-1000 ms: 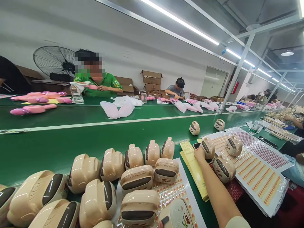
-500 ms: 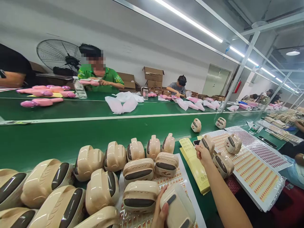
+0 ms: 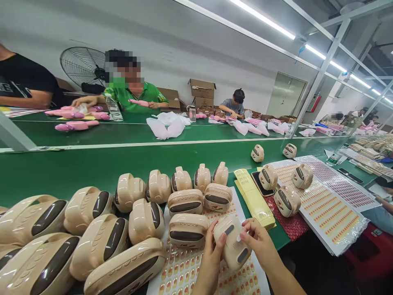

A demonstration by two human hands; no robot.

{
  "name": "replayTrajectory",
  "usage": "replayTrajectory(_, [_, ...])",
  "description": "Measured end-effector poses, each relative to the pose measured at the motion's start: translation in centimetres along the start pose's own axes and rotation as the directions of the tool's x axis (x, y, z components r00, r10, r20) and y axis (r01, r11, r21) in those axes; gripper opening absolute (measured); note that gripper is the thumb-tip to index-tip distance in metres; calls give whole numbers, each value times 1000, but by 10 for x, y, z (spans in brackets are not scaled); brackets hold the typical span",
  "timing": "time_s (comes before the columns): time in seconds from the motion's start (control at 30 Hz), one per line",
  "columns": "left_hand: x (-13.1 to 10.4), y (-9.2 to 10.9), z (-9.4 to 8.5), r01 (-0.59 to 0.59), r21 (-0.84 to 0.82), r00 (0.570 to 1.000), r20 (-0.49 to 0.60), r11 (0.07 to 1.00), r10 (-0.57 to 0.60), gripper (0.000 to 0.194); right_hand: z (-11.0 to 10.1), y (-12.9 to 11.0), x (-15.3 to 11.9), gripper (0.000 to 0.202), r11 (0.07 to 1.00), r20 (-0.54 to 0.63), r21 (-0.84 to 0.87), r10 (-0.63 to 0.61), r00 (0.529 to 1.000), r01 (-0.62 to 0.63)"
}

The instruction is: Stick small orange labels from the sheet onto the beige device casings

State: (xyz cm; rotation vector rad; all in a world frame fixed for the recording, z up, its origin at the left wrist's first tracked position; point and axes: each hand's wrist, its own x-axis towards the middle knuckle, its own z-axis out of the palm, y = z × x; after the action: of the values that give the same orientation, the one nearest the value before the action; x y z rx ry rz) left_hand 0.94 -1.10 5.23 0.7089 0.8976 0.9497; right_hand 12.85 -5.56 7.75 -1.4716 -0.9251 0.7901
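Observation:
My left hand is closed around the side of a beige plastic housing. Its flat base faces me and shows two dark grey pads. At its right edge, the thumb and fingers of my right hand pinch a small whitish piece, perhaps a sticker, against or just above the base. Under both hands lies a sheet of small red-and-gold stickers. A finished-looking beige housing with a dark window stands on that sheet, left of my left hand.
Several like housings crowd the left. To the right lie yellow label strips, a phone, more housings and printed sticker sheets. Across the green table, a person in green handles pink items.
My right hand has come back from the yellow strips to the held housing, with a small whitish piece in its fingers. The view has shifted slightly, and the housing sits higher in it.

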Motion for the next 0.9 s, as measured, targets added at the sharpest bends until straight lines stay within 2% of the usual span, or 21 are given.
replayTrajectory(0.23, [-3, 4, -5, 31, -21, 997, 70, 999, -29, 70, 3, 0, -5, 30, 999, -26, -34, -33, 999, 32])
replayTrajectory(0.33, [-3, 2, -4, 42, -29, 998, 45, 999, -41, 71, 4, 0, -6, 27, 995, -35, -85, -59, 998, 56])
replayTrajectory(0.5, [-1, -2, 0, 14, -24, 1000, -26, 1000, -15, 71, 10, -1, -8, 19, 957, -104, -235, -198, 975, 169])
replayTrajectory(0.6, [0, -3, -1, 16, -34, 999, -32, 999, -17, 72, 12, 3, -14, 13, 909, -94, -317, -314, 945, 271])
replayTrajectory(0.67, [2, -3, -2, 24, -36, 999, -33, 999, -25, 71, 8, 5, -13, 15, 906, -62, -286, -343, 937, 313])
replayTrajectory(0.77, [2, -4, -3, 84, -74, 996, -32, 994, -87, 67, -9, 2, 11, 23, 935, -73, -252, -276, 958, 250])
replayTrajectory(0.83, [1, -5, -3, 194, -167, 981, 9, 967, -195, 61, -25, -3, 47, 26, 918, -187, -377, -208, 960, 125])
replayTrajectory(0.9, [-2, -9, -7, 353, -241, 936, 104, 904, -338, 57, -39, -7, 93, 23, 889, -251, -455, -179, 951, 47])
